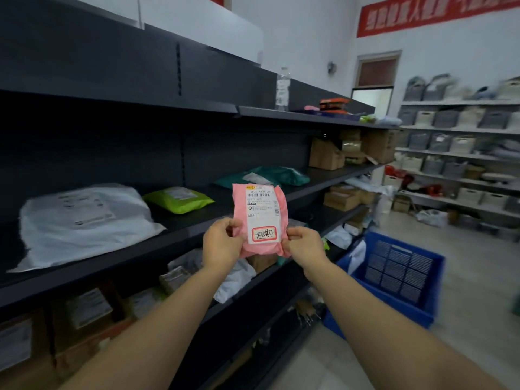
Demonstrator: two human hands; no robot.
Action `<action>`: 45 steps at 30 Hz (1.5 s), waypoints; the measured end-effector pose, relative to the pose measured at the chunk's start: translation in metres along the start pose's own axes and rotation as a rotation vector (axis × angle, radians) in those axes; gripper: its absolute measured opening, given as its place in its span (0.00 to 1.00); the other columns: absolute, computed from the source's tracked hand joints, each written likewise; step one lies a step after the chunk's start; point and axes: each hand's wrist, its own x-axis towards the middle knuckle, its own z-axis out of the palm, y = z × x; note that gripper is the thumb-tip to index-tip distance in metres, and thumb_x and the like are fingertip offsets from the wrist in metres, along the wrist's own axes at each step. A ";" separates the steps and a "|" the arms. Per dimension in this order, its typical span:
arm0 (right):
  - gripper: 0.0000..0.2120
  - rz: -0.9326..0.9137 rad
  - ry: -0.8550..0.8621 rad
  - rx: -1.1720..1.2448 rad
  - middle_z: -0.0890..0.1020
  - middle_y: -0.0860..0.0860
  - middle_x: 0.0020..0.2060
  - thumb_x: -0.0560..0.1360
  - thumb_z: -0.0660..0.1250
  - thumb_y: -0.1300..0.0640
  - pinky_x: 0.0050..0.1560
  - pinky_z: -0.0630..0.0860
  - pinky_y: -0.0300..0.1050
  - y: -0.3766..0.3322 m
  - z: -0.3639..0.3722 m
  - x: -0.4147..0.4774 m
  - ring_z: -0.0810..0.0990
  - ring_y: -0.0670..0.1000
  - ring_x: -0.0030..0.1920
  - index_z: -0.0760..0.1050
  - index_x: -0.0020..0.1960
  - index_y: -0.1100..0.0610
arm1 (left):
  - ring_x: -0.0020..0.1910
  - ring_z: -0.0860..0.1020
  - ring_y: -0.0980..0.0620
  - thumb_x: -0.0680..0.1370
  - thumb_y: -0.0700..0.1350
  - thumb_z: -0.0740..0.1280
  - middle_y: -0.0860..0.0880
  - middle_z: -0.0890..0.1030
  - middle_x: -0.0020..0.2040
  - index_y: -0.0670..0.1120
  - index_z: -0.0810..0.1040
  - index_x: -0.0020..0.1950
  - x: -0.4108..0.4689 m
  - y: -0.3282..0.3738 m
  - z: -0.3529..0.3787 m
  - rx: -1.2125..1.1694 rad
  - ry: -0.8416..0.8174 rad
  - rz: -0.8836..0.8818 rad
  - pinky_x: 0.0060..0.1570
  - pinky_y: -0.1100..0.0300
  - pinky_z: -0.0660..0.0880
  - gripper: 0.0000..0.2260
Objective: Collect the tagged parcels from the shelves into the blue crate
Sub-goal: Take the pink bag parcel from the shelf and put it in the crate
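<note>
At the centre of the frame, the left hand (pixel 222 243) and right hand (pixel 302 244) pinch the lower corners of a pink parcel (pixel 260 218), held upright with its label facing the camera, probably to check the red-bordered tag (pixel 264 235). The blue crate (pixel 394 277) waits on the floor at lower right, well apart, beside the dark shelves (pixel 168 240).

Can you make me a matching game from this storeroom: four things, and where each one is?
1. pink plastic parcel with white label
2. lime-green plastic parcel
3. blue plastic crate
4. clear plastic bottle

a. on the floor, right of the dark shelves
b. upright on an upper shelf
c. pinched by left hand and right hand
d. lying beside a big white plastic bag

Pairs: 1-c, 2-d, 3-a, 4-b
</note>
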 end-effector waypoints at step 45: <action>0.11 0.267 0.296 -0.084 0.80 0.44 0.40 0.76 0.68 0.60 0.51 0.82 0.49 0.317 -0.559 0.356 0.82 0.51 0.48 0.79 0.58 0.58 | 0.43 0.78 0.56 0.75 0.37 0.70 0.51 0.80 0.45 0.46 0.78 0.48 0.013 0.139 0.752 -0.190 -0.459 -0.067 0.32 0.70 0.72 0.05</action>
